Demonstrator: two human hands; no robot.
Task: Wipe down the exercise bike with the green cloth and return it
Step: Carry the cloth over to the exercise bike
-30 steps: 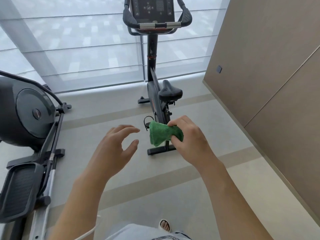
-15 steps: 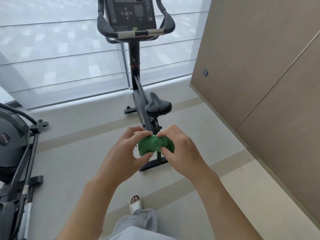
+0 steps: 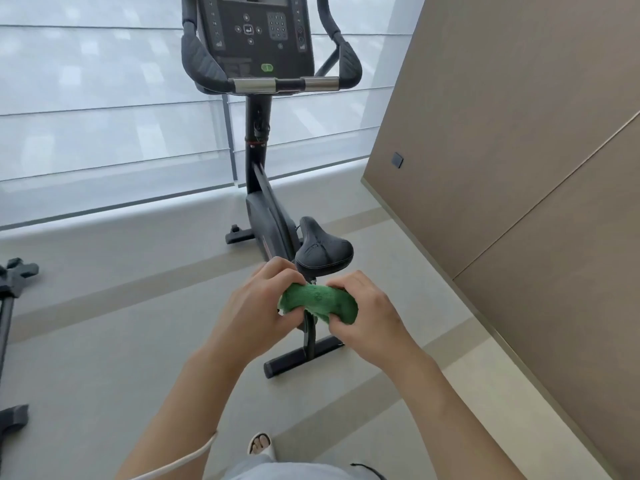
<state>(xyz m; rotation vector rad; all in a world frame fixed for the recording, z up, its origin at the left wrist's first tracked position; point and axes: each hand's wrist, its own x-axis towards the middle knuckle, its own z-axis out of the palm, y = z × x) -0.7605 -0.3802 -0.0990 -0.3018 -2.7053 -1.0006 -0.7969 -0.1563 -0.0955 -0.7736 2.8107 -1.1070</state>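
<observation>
Green cloth bunched between both hands, in the air just short of the exercise bike. At left, dark frame of another machine, well apart. Left hand curled round the cloth's left end; right hand curled round its right end, long axis running side to side. Saddle just beyond and slightly right, so nearer the right hand; handlebars and console farther ahead. Wiping apparently not yet begun. Wall panel at far right.
</observation>
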